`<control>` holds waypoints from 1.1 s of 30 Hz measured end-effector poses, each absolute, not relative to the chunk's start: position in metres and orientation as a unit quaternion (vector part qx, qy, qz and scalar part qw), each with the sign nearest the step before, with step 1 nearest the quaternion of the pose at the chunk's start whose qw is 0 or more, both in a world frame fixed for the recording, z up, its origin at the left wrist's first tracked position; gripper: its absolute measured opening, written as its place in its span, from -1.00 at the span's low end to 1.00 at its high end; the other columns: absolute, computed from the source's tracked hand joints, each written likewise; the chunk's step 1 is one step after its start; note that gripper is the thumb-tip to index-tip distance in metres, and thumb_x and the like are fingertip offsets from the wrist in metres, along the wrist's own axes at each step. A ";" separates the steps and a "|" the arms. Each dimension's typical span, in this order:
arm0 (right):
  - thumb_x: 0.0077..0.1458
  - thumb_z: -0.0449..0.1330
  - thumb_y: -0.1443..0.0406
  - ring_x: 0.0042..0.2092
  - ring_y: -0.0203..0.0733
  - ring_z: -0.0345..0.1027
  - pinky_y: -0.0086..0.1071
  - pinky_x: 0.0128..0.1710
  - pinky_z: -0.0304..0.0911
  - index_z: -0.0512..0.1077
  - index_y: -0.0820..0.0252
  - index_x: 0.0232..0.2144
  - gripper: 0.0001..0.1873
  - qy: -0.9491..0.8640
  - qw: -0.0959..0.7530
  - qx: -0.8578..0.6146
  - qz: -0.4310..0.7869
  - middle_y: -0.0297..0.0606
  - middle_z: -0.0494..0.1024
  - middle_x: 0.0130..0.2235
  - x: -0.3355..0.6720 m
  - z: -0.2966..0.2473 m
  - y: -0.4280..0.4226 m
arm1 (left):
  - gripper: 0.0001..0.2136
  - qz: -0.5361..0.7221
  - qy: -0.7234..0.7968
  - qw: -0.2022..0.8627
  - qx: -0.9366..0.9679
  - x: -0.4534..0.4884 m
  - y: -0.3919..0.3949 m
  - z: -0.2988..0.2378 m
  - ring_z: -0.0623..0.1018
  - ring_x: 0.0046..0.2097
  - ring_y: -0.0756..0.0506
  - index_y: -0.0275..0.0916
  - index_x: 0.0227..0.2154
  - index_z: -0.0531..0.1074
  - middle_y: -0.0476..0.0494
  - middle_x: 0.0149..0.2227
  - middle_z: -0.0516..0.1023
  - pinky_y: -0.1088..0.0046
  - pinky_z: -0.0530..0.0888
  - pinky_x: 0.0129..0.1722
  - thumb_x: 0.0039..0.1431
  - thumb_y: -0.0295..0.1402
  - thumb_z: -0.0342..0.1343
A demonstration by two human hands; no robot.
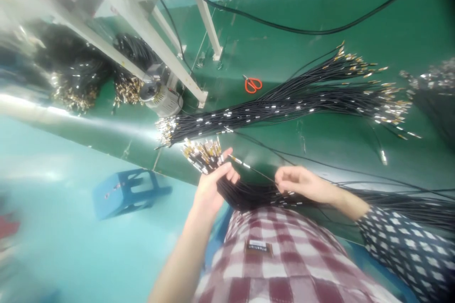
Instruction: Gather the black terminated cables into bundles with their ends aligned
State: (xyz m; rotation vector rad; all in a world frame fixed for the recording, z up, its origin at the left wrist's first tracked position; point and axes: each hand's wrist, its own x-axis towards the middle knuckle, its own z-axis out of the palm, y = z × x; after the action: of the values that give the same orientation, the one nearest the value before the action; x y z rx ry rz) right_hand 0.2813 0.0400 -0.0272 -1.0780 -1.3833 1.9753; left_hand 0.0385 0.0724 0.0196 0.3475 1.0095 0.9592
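Observation:
My left hand (216,181) is closed around the end of a thick bundle of black cables (245,194). Gold and silver connectors (202,154) stick out past its thumb and fingers. A single black cable (261,173) with a metal-tipped end runs from near my left fingers to my right hand (293,181), which pinches it. The rest of the held bundle passes under my right forearm toward the right edge. Just beyond, a second long bundle of black cables (270,111) lies on the green tabletop (284,57), with white bands along it and metal connectors at both ends.
Red-handled scissors (253,85) lie behind the second bundle. A grey motor-like device (161,98) stands by white frame legs (192,85), with more cable bundles (130,83) at the left. A blue stool (128,194) is on the floor. A thick black cable (305,31) crosses the back.

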 end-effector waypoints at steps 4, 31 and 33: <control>0.12 0.17 0.07 -0.40 -0.33 0.29 -0.42 -0.35 0.20 0.32 0.25 -0.40 -0.67 -0.495 0.223 -0.374 0.752 -0.29 0.45 -0.42 0.288 -0.015 0.033 | -0.75 0.384 0.442 0.778 0.229 0.040 0.071 0.024 0.37 -0.55 0.01 -0.40 -0.29 0.52 -0.01 -0.66 0.35 0.44 0.31 -0.45 -0.10 -0.45 0.27; 0.25 -0.02 0.23 -0.57 -0.36 0.20 -0.49 -0.51 0.12 0.40 0.17 -0.44 -0.71 -0.613 0.305 -0.527 0.504 -0.44 0.34 -0.62 0.215 0.016 0.042 | -0.64 0.437 0.472 0.745 0.179 0.041 0.060 0.027 0.31 -0.56 0.03 -0.40 -0.13 0.47 0.06 -0.67 0.27 0.47 0.32 -0.44 -0.06 -0.44 0.24; 0.24 -0.01 0.26 -0.57 -0.38 0.20 -0.51 -0.52 0.11 0.41 0.18 -0.46 -0.71 -0.598 0.313 -0.517 0.526 -0.44 0.35 -0.62 0.207 0.022 0.044 | -0.65 0.426 0.475 0.748 0.186 0.039 0.061 0.025 0.35 -0.54 0.02 -0.40 -0.14 0.48 0.02 -0.65 0.34 0.47 0.34 -0.43 -0.06 -0.43 0.24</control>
State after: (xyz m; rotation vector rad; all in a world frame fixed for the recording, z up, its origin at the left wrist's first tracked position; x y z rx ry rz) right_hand 0.2065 0.0439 0.0217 -1.3626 -1.5778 1.3869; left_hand 0.0391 0.0611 0.0255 0.4071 1.0379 0.9315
